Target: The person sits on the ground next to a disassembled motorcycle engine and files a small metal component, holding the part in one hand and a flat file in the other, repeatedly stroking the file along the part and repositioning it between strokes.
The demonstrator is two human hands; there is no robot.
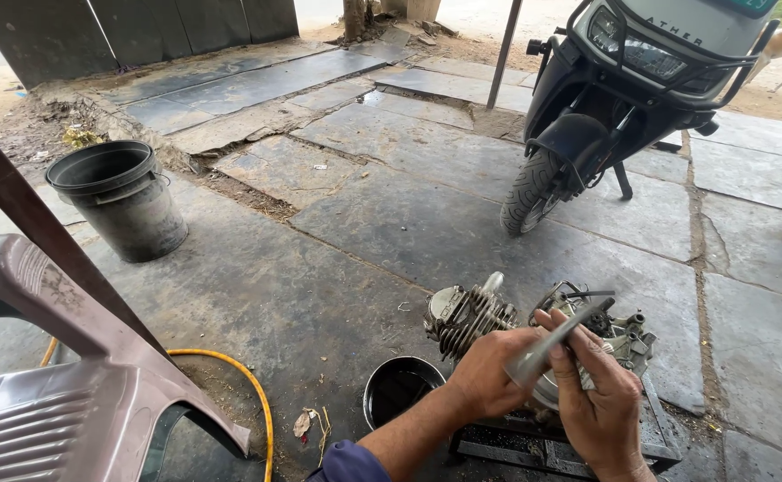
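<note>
Where the stone-slab floor leaves open room, a dark scooter stands propped at the far right, well apart from the work; a pale plastic chair fills the near left, and a dusty black bucket sits upright beyond it, both seemingly pushed aside to keep the middle free; a yellow hose curves along the floor past the chair; 1 small engine, finned cylinder pointing left, rests on a dark metal stand just in front of the person, which probably keeps it off the grit and within reach; a round black bowl of dark liquid sits just beside the stand, near enough for dipping; both forearms come in from below and meet over the engine; the left hand is curled shut around the lower end of a flat grey strip, perhaps a gasket or blade, I cannot tell which; the right hand pinches its upper part, fingers bent, thumb raised, steadying it tilted above the casing.
</note>
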